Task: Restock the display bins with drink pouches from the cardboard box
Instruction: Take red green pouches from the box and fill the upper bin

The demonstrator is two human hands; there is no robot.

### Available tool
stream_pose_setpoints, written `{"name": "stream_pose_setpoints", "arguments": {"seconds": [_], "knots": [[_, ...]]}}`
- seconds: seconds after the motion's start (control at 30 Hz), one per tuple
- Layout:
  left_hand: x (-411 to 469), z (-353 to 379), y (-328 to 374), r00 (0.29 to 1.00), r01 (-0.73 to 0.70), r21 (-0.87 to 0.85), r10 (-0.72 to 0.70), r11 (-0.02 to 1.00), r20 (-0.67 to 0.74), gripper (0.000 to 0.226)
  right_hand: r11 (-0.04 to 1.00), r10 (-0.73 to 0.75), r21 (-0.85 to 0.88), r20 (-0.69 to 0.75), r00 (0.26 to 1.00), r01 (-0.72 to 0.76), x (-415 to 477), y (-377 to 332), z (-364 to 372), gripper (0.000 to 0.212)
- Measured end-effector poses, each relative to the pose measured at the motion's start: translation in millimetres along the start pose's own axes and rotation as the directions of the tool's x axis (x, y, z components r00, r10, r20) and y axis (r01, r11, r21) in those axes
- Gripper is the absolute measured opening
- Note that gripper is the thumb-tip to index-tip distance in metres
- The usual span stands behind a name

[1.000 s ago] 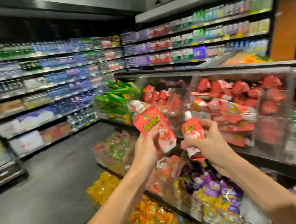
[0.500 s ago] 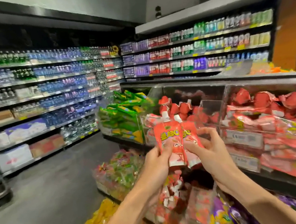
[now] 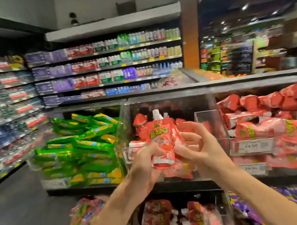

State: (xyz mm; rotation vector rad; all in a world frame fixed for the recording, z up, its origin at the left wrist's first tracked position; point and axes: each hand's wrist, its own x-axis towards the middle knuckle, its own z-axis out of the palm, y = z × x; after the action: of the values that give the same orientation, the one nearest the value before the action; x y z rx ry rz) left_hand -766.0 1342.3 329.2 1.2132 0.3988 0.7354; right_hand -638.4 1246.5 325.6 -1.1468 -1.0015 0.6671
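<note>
Pouch (image 3: pixel 159 139) upright, spout up, just in front of bin (image 3: pixel 168 96); L hand (image 3: pixel 148 163) grips its base, R hand (image 3: pixel 198 149) curls on right edge.

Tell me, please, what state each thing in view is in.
Red plastic drink pouch with white spout: upright, capped, gripped by both hands.
Left hand: curled round the pouch's lower left.
Right hand: fingers curled on the pouch's right side.
Middle clear acrylic bin: partly filled with red pouches.
Right clear acrylic bin: heaped with red pouches.
Left clear bin: heaped with green packets.
</note>
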Motion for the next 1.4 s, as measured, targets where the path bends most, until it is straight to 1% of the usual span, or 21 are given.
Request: {"name": "stream_pose_setpoints", "arguments": {"seconds": [0.03,0.1,0.13,0.2,0.3,0.37,0.43,0.53,0.63,0.77,0.83,0.9,0.93,0.97,1.03,1.07,1.13,1.2,1.27,1.33,1.4], "knots": [[4,-1,1,1.000,0.010,0.054,-0.011,0.998,0.006,0.039,0.998,-0.032,-0.059,-0.051,0.998,0.029,6,-1,-2,0.052],[14,-2,7,1.000,-0.002,0.210,0.004,0.978,-0.009,0.019,0.957,-0.131,-0.276,-0.156,0.979,0.084,22,-8,-10,0.047],[17,-2,11,0.999,-0.016,0.265,0.025,0.964,-0.028,0.012,0.895,-0.193,-0.434,-0.173,0.966,0.101,31,-14,-16,0.045],[27,-8,18,0.998,-0.003,0.296,0.020,0.955,-0.054,0.009,0.698,-0.281,-0.710,-0.157,0.947,0.089,53,-22,-31,0.037],[37,-14,23,0.995,0.049,0.314,-0.018,0.948,-0.101,0.045,0.412,-0.360,-0.906,-0.067,0.930,0.095,85,-28,-41,0.032],[40,-15,25,0.992,0.061,0.327,-0.021,0.943,-0.125,0.051,0.234,-0.357,-0.963,0.046,0.933,0.137,106,-26,-38,0.033],[43,-17,27,0.993,0.071,0.330,-0.036,0.941,-0.111,0.042,0.095,-0.283,-0.985,0.112,0.953,0.144,125,-18,-35,0.031],[46,-18,29,0.995,0.062,0.316,-0.033,0.947,-0.098,0.025,-0.098,-0.179,-0.993,0.079,0.981,0.062,143,-8,-33,0.023],[48,-19,31,0.995,0.043,0.332,-0.009,0.942,-0.102,0.020,-0.160,-0.075,-0.987,-0.011,0.997,-0.023,146,-7,-29,0.023],[52,-26,35,0.992,0.032,0.402,0.021,0.915,-0.126,0.021,-0.307,0.097,-0.952,-0.040,0.994,-0.008,146,-14,-29,0.026],[54,-30,39,0.989,0.010,0.424,0.054,0.906,-0.138,0.020,-0.282,0.170,-0.960,-0.051,0.984,-0.002,145,-20,-33,0.028],[56,-34,43,0.987,-0.014,0.444,0.084,0.896,-0.139,0.035,-0.234,0.187,-0.972,-0.031,0.982,0.014,144,-23,-37,0.040],[58,-36,44,0.985,-0.021,0.465,0.098,0.885,-0.141,0.045,-0.189,0.145,-0.982,0.004,0.989,0.031,143,-24,-39,0.048],[59,-38,46,0.983,-0.031,0.486,0.115,0.873,-0.143,0.051,-0.105,0.061,-0.993,0.044,0.997,0.050,140,-25,-39,0.055],[63,-43,51,0.979,-0.051,0.551,0.151,0.833,-0.138,0.052,0.186,-0.160,-0.977,0.079,0.984,0.108,132,-29,-37,0.063],[65,-45,56,0.979,-0.066,0.611,0.170,0.789,-0.113,0.052,0.335,-0.252,-0.930,0.069,0.965,0.154,127,-31,-34,0.067],[69,-48,67,0.986,-0.116,0.767,0.169,0.631,0.010,0.053,0.497,-0.331,-0.829,0.091,0.939,0.256,115,-38,-24,0.076],[72,-47,80,0.985,-0.174,0.892,0.082,0.417,0.154,0.050,0.528,-0.299,-0.799,0.144,0.943,0.289,109,-39,-16,0.077],[76,-46,88,0.973,-0.224,0.956,-0.013,0.189,0.231,0.045,0.500,-0.219,-0.827,0.168,0.961,0.258,107,-31,-10,0.052],[81,-45,90,0.965,-0.252,0.967,-0.065,0.030,0.254,0.044,0.444,-0.169,-0.871,0.147,0.975,0.209,106,-20,-5,0.023],[86,-45,88,0.965,-0.257,0.963,-0.077,-0.076,0.251,0.046,0.432,-0.176,-0.885,0.108,0.978,0.175,108,-8,0,0.015]]}}
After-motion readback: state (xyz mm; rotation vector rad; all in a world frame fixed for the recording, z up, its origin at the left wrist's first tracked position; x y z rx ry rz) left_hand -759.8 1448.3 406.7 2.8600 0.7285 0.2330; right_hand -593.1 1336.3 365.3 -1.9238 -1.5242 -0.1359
